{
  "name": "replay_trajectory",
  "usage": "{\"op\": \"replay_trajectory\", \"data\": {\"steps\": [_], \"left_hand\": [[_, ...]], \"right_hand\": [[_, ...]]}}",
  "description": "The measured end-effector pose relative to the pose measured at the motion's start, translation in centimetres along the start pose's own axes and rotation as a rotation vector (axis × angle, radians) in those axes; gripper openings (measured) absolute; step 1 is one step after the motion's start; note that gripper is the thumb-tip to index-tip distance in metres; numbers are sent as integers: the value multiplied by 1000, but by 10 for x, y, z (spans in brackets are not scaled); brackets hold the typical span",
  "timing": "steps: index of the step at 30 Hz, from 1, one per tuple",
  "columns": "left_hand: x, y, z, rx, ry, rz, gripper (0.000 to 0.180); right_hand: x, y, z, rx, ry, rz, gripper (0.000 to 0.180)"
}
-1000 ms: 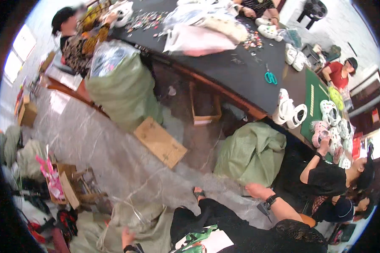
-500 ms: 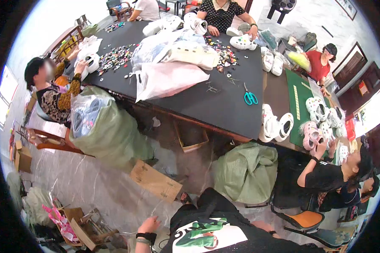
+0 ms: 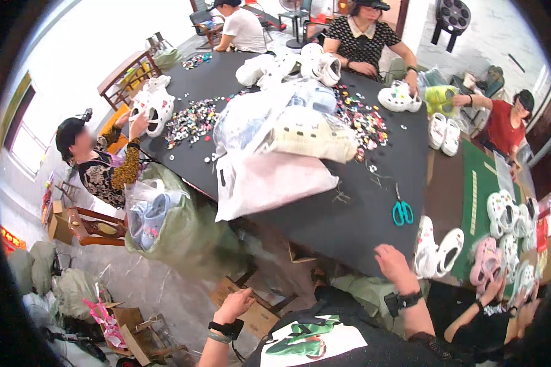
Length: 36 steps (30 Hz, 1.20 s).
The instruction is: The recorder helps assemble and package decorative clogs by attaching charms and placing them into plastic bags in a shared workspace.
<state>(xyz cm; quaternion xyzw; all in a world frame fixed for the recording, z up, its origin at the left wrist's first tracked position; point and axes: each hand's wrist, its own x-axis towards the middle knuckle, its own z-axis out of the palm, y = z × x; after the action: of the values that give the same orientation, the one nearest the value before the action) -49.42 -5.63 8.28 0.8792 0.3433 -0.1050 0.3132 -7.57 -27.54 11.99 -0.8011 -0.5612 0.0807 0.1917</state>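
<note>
Scissors [image 3: 402,205] and white clogs [image 3: 427,263] near loosely curled right hand [image 3: 393,263], cardboard [image 3: 258,318] below loosely curled left hand [image 3: 234,304]

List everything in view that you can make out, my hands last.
Broad flat-topped table: one, black, centre
Loop-handled scissors: one, teal, table's right side
Rounded perforated clogs: many, mostly white, around tables
Flat plastic bag: one, pale pink, mid-table
Small scattered charms: uncountable, multicoloured, tabletop heaps
Large woven sacks: several, greenish, floor
Long rectangular mat: one, green, right
Open cardboard boxes: several, brown, floor
Other people: at least five, mixed clothing, around tables
Your bare left hand: one, black wristband, short of table
Your bare right hand: one, black wristband, at table's near-right corner
</note>
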Motion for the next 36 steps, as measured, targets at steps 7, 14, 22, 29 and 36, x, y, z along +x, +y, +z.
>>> {"op": "replay_trajectory", "data": {"steps": [7, 14, 22, 29, 36], "left_hand": [[23, 50, -87, -338, 110, -140, 37], [-3, 3, -162, 62, 105, -362, 36], [194, 75, -237, 157, 458, 342, 30], [278, 125, -181, 370, 102, 803, 73], [289, 83, -200, 455, 163, 763, 83]], "right_hand": [[83, 25, -24, -55, -392, -188, 25], [53, 40, -175, -82, -794, -184, 39], [183, -17, -209, 99, -532, -328, 52], [362, -1, -61, -193, 128, 292, 48], [378, -12, -6, 357, 438, 325, 34]]}}
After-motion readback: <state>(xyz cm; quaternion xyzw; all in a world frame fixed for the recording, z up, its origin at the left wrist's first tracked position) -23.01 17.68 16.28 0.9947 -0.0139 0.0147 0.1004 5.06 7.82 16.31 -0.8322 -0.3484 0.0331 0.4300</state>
